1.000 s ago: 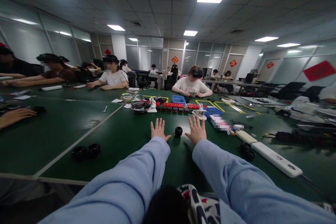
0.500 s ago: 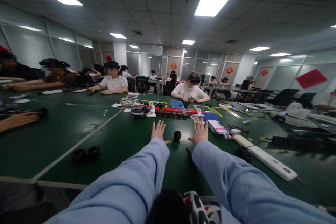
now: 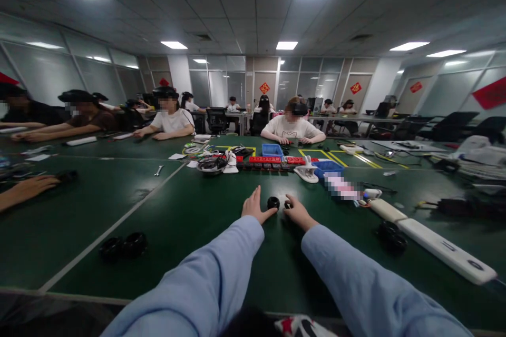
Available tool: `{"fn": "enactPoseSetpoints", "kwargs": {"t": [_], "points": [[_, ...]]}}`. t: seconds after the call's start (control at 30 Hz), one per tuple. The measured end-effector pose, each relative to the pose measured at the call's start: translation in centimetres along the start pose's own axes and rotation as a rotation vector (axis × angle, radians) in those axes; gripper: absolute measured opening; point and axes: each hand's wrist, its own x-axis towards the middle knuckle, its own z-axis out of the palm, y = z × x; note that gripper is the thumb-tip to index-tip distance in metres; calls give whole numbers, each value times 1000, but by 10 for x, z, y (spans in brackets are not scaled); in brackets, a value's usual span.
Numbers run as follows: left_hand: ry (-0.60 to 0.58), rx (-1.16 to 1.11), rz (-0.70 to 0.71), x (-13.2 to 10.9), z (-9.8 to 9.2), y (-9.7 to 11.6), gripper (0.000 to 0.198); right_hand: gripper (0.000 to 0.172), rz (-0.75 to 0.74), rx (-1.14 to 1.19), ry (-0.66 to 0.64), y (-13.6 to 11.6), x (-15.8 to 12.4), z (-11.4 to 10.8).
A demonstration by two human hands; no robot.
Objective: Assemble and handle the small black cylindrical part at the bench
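On the glossy dark-green tabletop [image 3: 190, 216], a small, shiny black, round component [image 3: 273, 202] sat between the left hand [image 3: 254, 207], fingers extended, and the curled right hand [image 3: 299, 214], apparently centred for equal reach. Whether the latter gripped anything was indeterminable.

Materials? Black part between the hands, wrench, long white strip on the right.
Black part: probably plastic, possibly rubber; semi-gloss, faint highlights on dark curves. Too small to settle.
Wrench: likely bare metal; silvery-grey and bright against the green.
White strip: likely moulded plastic; smooth, even white, rounded end.
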Motion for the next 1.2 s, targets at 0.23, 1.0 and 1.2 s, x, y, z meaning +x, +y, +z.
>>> {"fn": "enactPoseSetpoints", "kwargs": {"t": [0.23, 1.0, 1.2], "points": [[5, -327, 23, 19, 13, -18, 76, 61, -142, 333, -285, -4, 12, -1], [-61, -334, 52, 38, 24, -11, 32, 48, -218, -125, 11, -18, 15, 17], [-144, -433, 82, 41, 19, -13, 42, 61, -395, 279, -331, -6, 22, -2]]}}
